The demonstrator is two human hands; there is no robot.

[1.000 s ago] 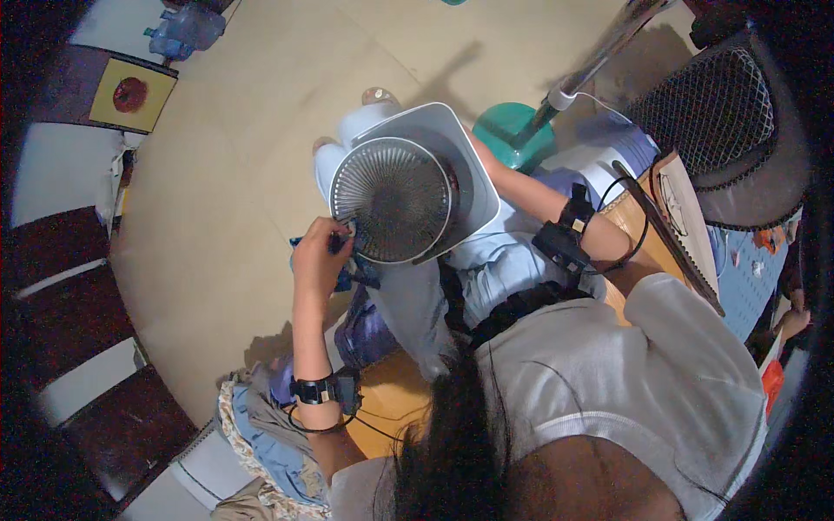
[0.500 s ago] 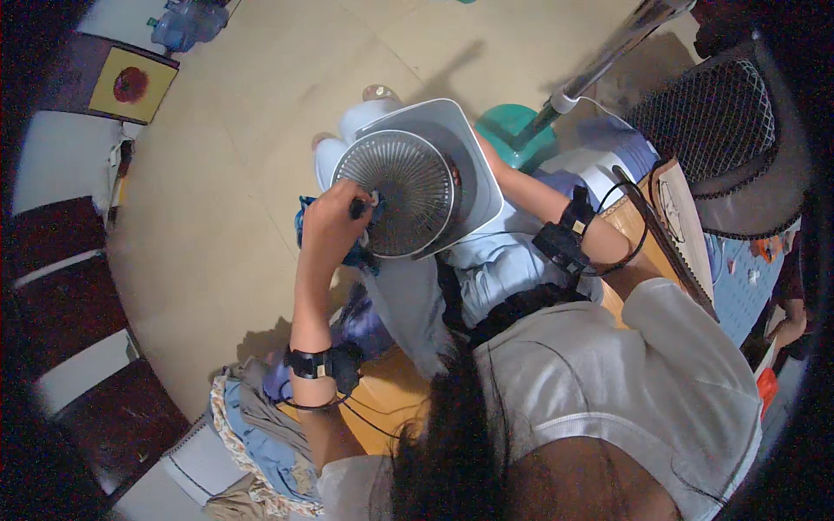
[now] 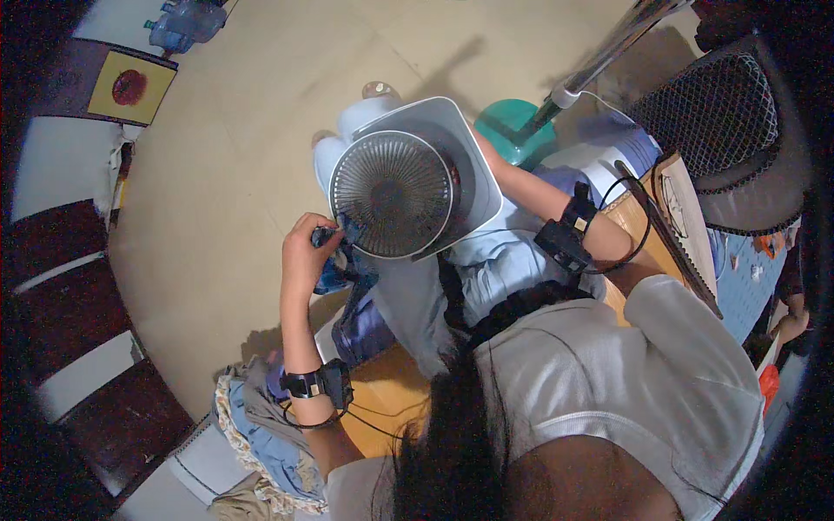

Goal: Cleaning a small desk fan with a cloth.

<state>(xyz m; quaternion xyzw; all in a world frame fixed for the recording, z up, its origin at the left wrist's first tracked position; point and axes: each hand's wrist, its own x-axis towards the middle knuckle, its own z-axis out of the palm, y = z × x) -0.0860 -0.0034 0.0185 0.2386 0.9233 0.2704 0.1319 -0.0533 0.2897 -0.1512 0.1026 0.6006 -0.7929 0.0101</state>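
Note:
On my lap stands a pale, rounded-square housing (image 3: 479,184) with a round ribbed grille (image 3: 391,193) at its top, much like a small fan. My left hand (image 3: 306,250) is at the grille's lower left rim, its fingers closed on a dark bunched part of a cloth. Blue checked parts of that cloth (image 3: 334,276) hang below the hand, beside the grille. My right forearm (image 3: 526,189) reaches along the housing's right side. The right hand itself is hidden behind the housing, so its fingers do not show.
A metal pole (image 3: 599,65) rises from near a green round base (image 3: 514,130) ahead on the right. To the right stands a black mesh chair (image 3: 712,122). Folded clothes (image 3: 269,434) lie at lower left. Water bottles (image 3: 187,26) sit at the far left.
My left hand has moved left and down from over the grille to outside its rim, taking the cloth along. The housing and right arm have stayed nearly still.

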